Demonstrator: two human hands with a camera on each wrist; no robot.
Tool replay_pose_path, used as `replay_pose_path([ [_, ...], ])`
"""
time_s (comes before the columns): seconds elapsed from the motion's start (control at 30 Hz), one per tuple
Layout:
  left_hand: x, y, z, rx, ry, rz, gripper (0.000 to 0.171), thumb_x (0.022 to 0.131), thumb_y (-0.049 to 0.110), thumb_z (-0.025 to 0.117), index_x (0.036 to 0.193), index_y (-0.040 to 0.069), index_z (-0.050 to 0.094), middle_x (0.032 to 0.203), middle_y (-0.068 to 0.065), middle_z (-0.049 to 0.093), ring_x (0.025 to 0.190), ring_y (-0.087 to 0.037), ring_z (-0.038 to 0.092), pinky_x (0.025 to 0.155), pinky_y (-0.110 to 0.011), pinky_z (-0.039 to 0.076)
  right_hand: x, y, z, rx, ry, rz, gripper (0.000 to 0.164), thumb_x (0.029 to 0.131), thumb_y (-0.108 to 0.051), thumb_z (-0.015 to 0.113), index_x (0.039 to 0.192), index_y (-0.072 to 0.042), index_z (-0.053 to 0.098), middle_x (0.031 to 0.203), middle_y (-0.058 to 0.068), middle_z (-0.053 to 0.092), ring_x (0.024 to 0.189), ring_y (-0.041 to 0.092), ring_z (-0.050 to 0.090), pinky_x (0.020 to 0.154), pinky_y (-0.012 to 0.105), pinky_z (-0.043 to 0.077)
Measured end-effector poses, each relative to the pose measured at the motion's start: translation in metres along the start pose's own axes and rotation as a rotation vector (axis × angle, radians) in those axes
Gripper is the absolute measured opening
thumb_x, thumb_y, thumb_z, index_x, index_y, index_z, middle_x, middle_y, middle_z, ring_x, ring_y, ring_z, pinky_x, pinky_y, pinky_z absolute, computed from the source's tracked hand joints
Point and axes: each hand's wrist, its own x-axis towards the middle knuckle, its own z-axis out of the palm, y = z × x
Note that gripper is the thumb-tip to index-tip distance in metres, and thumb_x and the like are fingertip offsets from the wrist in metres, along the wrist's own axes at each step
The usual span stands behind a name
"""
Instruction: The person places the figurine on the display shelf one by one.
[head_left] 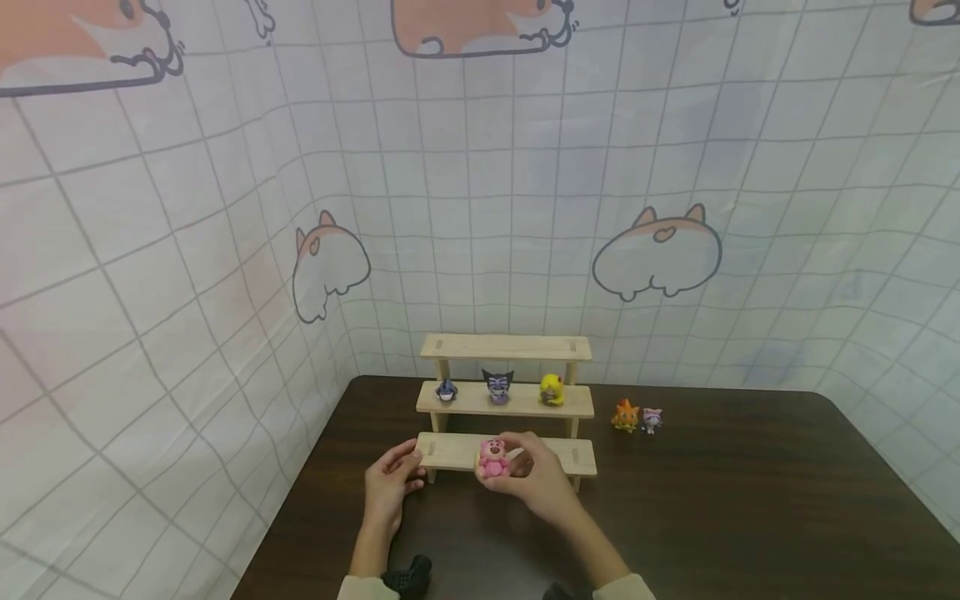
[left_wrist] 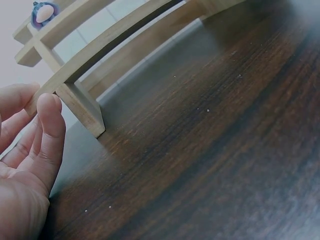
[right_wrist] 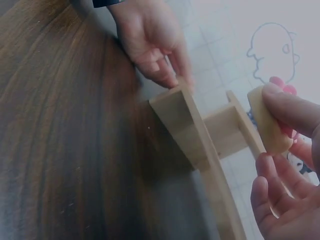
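Observation:
A pink bear figurine (head_left: pixel 493 458) is held by my right hand (head_left: pixel 546 482), pinched between thumb and fingers above the lowest board of the wooden tiered shelf (head_left: pixel 450 451). In the right wrist view its pale yellow back (right_wrist: pixel 269 122) shows under the thumb. My left hand (head_left: pixel 387 490) pinches the left end of that lowest board; the left wrist view shows the thumb (left_wrist: pixel 51 117) against the board's edge. On the middle board stand a small blue figurine (head_left: pixel 446 390), a purple and black figurine (head_left: pixel 498 387) and a yellow figurine (head_left: pixel 552 390).
Right of the shelf, an orange figurine (head_left: pixel 625 416) and a small pink and white figurine (head_left: pixel 652 420) stand on the dark wooden table (head_left: pixel 720 500). A white gridded cloth (head_left: pixel 510 217) with cartoon dogs hangs behind and at the sides.

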Motion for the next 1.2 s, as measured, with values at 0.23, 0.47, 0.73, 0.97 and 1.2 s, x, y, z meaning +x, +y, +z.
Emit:
replay_pose_path([
  [0.23,-0.001,0.000,0.001,-0.002,0.005,0.002,0.039,0.096,0.015,0.074,0.130,0.000,0.067,0.088,0.002,0.074,0.072,-0.012,0.070,0.062,-0.026,0.061,0.011,-0.006,0.006,-0.053,-0.021,-0.006,0.057,0.074,-0.025,0.094,0.126,-0.021,0.068,0.116,0.004,0.064,0.085,0.015,0.063,0.071,0.023,0.054],
  [0.47,-0.001,0.001,0.000,0.004,0.005,0.005,0.040,0.095,0.016,0.074,0.131,0.000,0.066,0.088,0.002,0.074,0.073,-0.010,0.069,0.062,-0.024,0.060,0.023,-0.010,0.015,-0.104,-0.065,-0.025,0.060,0.076,-0.028,0.092,0.128,-0.014,0.067,0.114,0.006,0.064,0.087,0.019,0.063,0.067,0.023,0.053],
  [0.73,-0.003,0.003,0.001,-0.010,-0.014,-0.008,0.043,0.097,0.016,0.073,0.134,-0.001,0.064,0.088,0.003,0.074,0.073,-0.009,0.069,0.063,-0.024,0.060,0.034,-0.001,0.026,-0.123,-0.086,0.001,0.060,0.076,-0.027,0.092,0.128,-0.012,0.067,0.114,0.005,0.064,0.090,0.019,0.065,0.067,0.024,0.054],
  [0.97,-0.001,0.004,0.002,-0.019,-0.024,-0.006,0.044,0.096,0.017,0.073,0.135,-0.001,0.063,0.089,0.003,0.075,0.073,-0.009,0.069,0.064,-0.024,0.060,0.041,0.000,0.032,-0.142,-0.080,0.019,0.060,0.077,-0.027,0.092,0.128,-0.010,0.067,0.107,0.006,0.063,0.088,0.018,0.065,0.065,0.024,0.053],
  [1.2,-0.001,0.003,0.001,-0.018,-0.016,-0.014,0.042,0.097,0.015,0.073,0.134,-0.001,0.064,0.089,0.004,0.075,0.072,-0.009,0.069,0.063,-0.024,0.061,0.046,0.001,0.041,-0.209,-0.055,0.012,0.060,0.075,-0.026,0.093,0.127,-0.007,0.068,0.098,0.006,0.062,0.084,0.016,0.062,0.067,0.023,0.050],
])
